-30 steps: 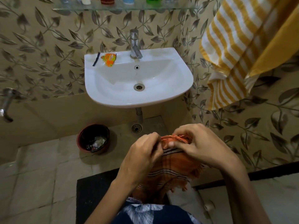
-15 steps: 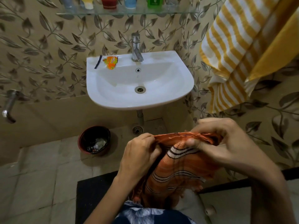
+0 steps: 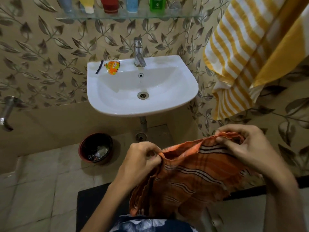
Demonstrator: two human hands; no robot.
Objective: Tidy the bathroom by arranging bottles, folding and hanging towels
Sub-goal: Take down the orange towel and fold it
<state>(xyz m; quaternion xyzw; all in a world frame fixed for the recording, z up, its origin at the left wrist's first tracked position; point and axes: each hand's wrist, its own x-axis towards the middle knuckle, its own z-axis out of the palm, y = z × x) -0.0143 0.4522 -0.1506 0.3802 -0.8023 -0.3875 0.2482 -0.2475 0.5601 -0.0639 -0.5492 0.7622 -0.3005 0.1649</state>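
Observation:
An orange checked towel (image 3: 187, 178) with black and white stripes hangs in front of me below the sink. My left hand (image 3: 140, 159) pinches its top edge at the left. My right hand (image 3: 247, 144) pinches the same edge at the right, so the edge is stretched between them. A yellow and white striped towel (image 3: 239, 52) hangs on the right wall. Several bottles (image 3: 110, 4) stand in a row on the glass shelf (image 3: 184, 15) above the sink.
A white sink (image 3: 187, 84) with a chrome tap (image 3: 138, 52) holds an orange sachet (image 3: 113, 67) and a black strip on its rim. A dark red bin (image 3: 83, 148) stands on the tiled floor at left. A black mat (image 3: 93, 201) lies underfoot. A wall tap (image 3: 6, 111) juts out at far left.
My hands have drawn apart, the right one moving right, spreading the orange towel's top edge from a bunched grip to a wide stretch.

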